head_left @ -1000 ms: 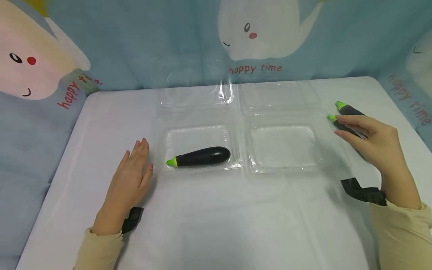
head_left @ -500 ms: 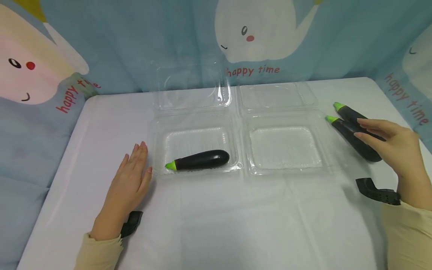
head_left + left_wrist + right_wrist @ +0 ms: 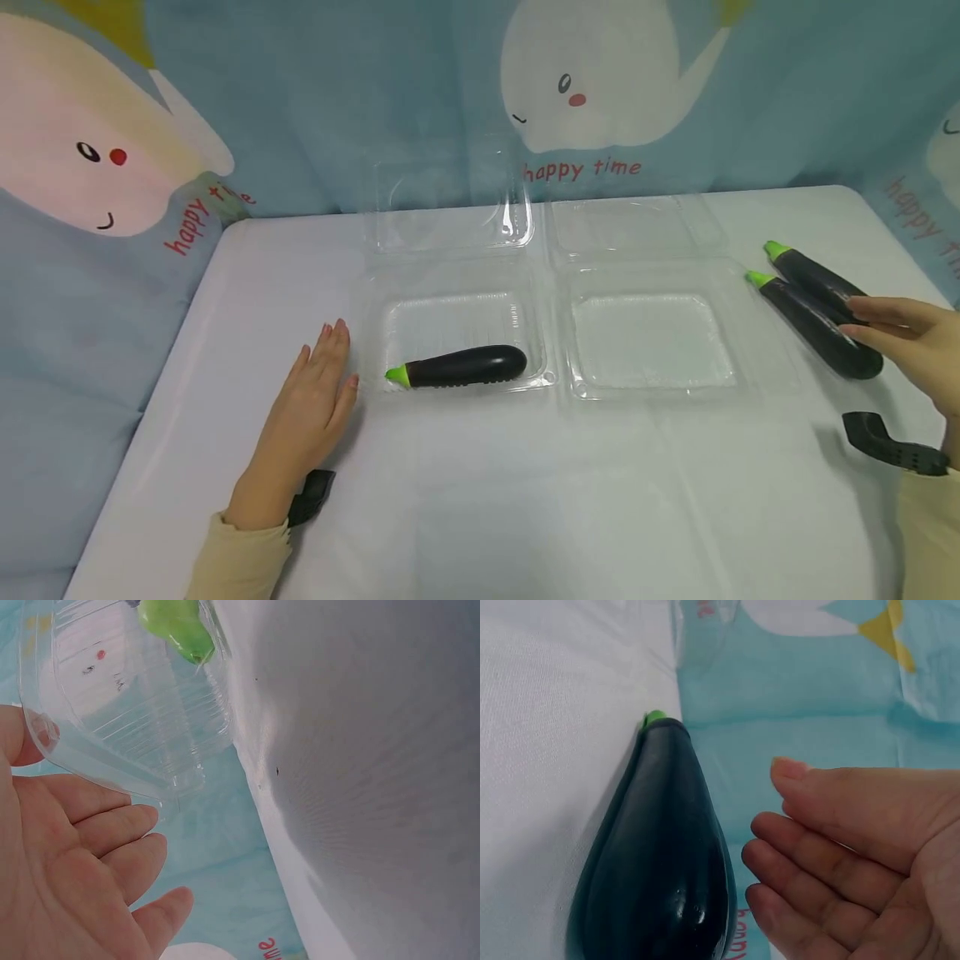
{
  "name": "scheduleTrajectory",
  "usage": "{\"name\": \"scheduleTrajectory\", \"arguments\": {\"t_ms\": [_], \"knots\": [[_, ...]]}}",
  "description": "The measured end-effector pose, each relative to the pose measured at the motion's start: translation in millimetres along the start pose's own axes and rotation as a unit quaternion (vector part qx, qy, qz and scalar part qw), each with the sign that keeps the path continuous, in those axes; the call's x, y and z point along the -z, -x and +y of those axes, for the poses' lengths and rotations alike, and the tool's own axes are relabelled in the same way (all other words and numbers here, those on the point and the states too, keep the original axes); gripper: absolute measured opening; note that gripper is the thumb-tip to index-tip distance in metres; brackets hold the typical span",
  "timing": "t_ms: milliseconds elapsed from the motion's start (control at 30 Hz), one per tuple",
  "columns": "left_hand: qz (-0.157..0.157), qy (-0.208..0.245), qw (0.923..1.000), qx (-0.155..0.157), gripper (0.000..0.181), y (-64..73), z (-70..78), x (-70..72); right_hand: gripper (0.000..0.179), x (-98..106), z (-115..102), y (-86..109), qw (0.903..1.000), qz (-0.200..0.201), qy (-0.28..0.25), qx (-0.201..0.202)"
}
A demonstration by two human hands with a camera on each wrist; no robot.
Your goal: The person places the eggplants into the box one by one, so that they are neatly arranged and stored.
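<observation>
In the head view my left hand [image 3: 307, 408] lies beside the left clear plastic clamshell box [image 3: 551, 379], its fingers straight. The left wrist view shows the thumb at the rim of this box [image 3: 139, 739]; whether it touches cannot be told. A dark eggplant [image 3: 468, 367] with a green stem end lies inside, stem to the left. My right hand [image 3: 911, 337] is at the thick ends of two more eggplants, a nearer one [image 3: 821, 329] and a farther one [image 3: 813, 275]. In the right wrist view its fingers are loosely bent, holding nothing, apart from the eggplant [image 3: 660, 855].
A second clear box [image 3: 648, 387] stands right of the first, with its lid [image 3: 630, 229] folded back. The first box's lid [image 3: 450, 225] leans back too. A white cloth covers the table [image 3: 525, 517]; a printed blue curtain [image 3: 390, 100] hangs behind.
My right hand has moved right and nearer to me along the two eggplants, from their stem ends to their thick ends. The left hand stays beside the box. The head view has shifted slightly.
</observation>
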State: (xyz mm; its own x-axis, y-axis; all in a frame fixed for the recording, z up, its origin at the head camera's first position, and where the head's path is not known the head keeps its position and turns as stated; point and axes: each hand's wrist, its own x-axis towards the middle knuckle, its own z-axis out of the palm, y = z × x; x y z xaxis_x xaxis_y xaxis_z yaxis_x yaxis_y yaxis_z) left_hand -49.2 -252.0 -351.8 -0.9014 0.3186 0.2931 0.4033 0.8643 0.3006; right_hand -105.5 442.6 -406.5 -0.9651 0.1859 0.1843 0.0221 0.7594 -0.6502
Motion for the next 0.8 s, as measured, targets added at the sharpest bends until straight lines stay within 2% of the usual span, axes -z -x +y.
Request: {"name": "scheduleTrajectory", "arguments": {"t_ms": [67, 167, 433, 700, 800], "knots": [[0.003, 0.001, 1.0000, -0.005, 0.055, -1.3, 0.2, -1.2, 0.047, 1, 14, 0.7, 0.9998, -0.005, 0.015, -0.013], [0.007, 0.001, 1.0000, -0.007, 0.054, -2.1, 0.1, -1.2, 0.047, 1, 21, 2.1, 0.9994, -0.010, 0.026, -0.021], [0.007, 0.003, 0.9999, -0.007, 0.054, -1.6, 0.0, -1.4, 0.047, 0, 12, 3.8, 0.9973, -0.006, 0.062, -0.039], [0.013, 0.003, 0.9999, -0.007, 0.054, -0.7, -0.6, -1.2, 0.049, 0, 9, 6.2, 0.9964, -0.003, 0.061, -0.059], [0.013, -0.001, 0.9999, -0.007, 0.054, -0.4, -1.5, -0.8, 0.049, 0, 9, 5.9, 0.9967, -0.003, 0.059, -0.055]]}}
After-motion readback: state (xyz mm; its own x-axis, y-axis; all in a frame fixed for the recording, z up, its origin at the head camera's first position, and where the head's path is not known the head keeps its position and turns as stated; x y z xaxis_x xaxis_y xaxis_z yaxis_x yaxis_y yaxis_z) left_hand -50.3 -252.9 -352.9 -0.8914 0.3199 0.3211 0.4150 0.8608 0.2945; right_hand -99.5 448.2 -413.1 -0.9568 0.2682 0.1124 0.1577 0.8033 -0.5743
